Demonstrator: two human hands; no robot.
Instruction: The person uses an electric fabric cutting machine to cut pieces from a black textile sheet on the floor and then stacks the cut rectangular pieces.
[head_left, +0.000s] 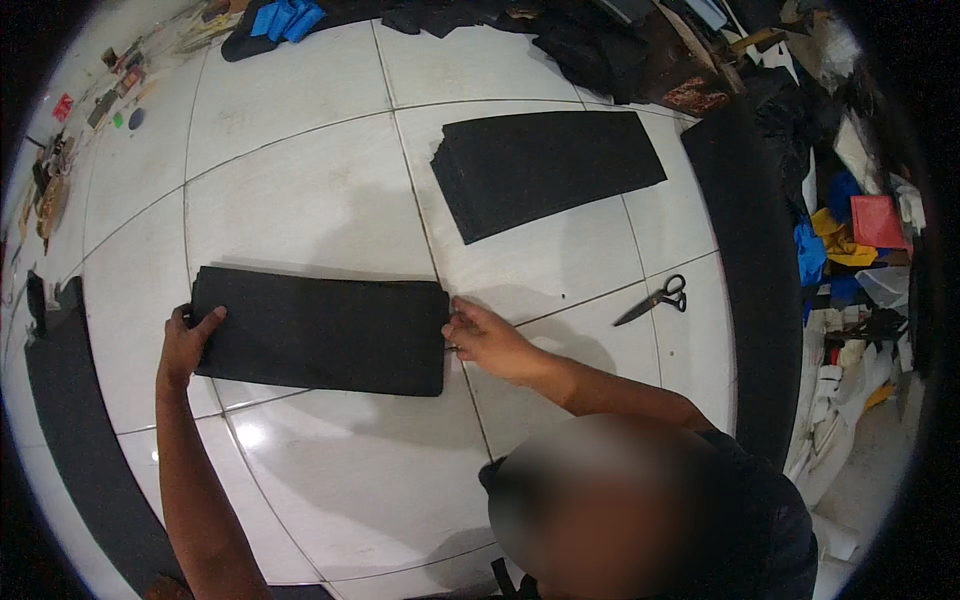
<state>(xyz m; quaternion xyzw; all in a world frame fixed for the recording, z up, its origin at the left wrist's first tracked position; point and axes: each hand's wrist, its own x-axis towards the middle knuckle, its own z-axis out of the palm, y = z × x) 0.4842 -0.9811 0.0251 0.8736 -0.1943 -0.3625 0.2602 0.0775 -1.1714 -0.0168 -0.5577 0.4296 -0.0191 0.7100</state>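
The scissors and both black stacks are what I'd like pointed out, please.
Scissors (pixel 657 297), head view, near the pivot.
Held stack (pixel 322 332), head view, top face.
Other stack (pixel 550 168), head view, top face.

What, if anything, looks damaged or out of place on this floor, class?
The far black piece looks odd: its left end is ragged near the upper corner, while the held black piece has fairly straight edges. It may be damage or rough cutting.

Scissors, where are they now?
In the head view, the scissors lie on the white tiles toward the right, between the right hand and the long black strip.
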